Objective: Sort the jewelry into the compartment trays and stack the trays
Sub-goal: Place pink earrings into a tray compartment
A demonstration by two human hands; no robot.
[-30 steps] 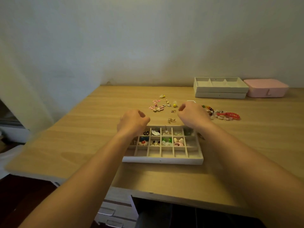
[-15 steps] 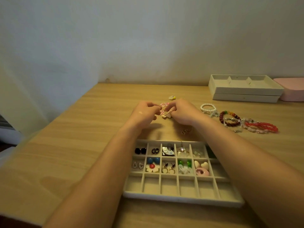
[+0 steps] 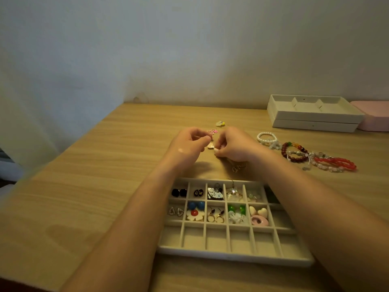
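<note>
Two bare walls meet behind a pale wooden desk (image 3: 101, 169). Near its front edge, the grey tray (image 3: 231, 252) holds earrings in its two back rows. Beyond it, left hand (image 3: 187, 143) and right hand (image 3: 233, 145) pinch small earrings (image 3: 211, 145).

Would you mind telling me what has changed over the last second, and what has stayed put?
Both hands left the beige compartment tray and reached forward to the loose earrings. The left hand and right hand now pinch small pale pieces there. The tray's contents, the beaded bracelets and the stacked beige trays look unmoved.
</note>
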